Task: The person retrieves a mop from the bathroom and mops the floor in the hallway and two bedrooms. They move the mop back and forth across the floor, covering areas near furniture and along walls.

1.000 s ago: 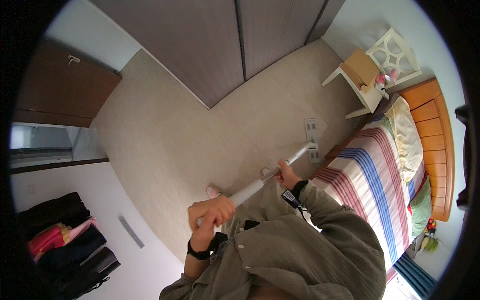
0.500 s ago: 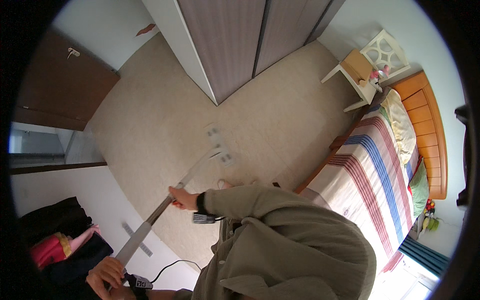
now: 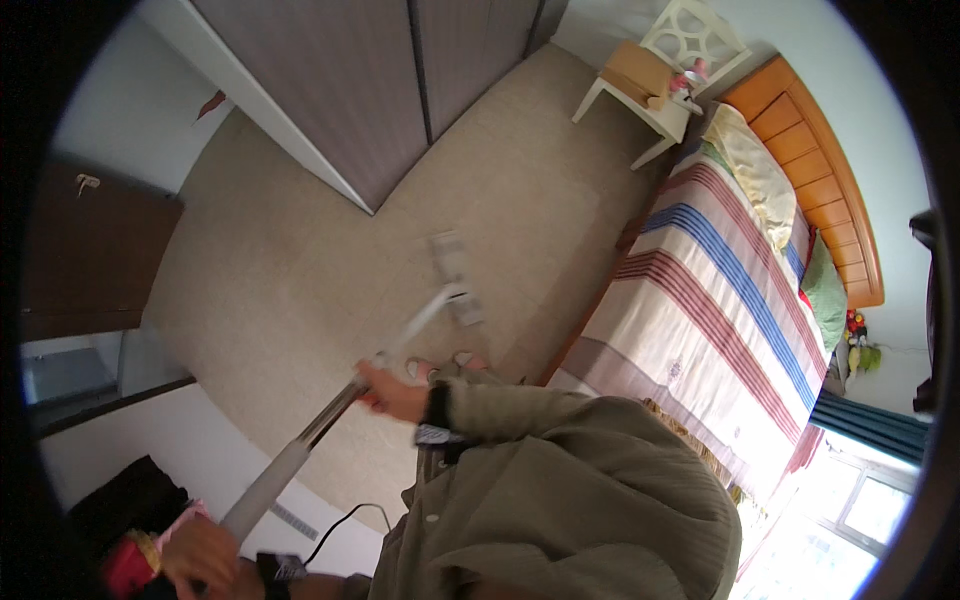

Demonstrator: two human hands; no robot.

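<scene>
Both my hands grip a long flat mop (image 3: 268,488) with a white and silver pole. My left hand (image 3: 200,558) wraps around the pole's upper end, at the lower left of the view. Further down, my right hand (image 3: 392,392) is closed around the silver stretch of the pole. The pale mop head (image 3: 450,258), smeared by motion, lies on the beige floor (image 3: 300,270) ahead of my feet (image 3: 465,360). Each wrist wears a dark band with a small tag, and a black cable runs near the left one.
A bed (image 3: 690,290) with a striped cover stands on the right. Behind it is a cream chair (image 3: 640,115) bearing a cardboard box (image 3: 637,72). A wardrobe (image 3: 340,90) corner juts out ahead. On the left are a brown door (image 3: 90,260) and dark and red clothes (image 3: 125,510).
The mop head has swung to the right across the floor, closer to the bed, with both hands still on the pole. My view has shifted to the right.
</scene>
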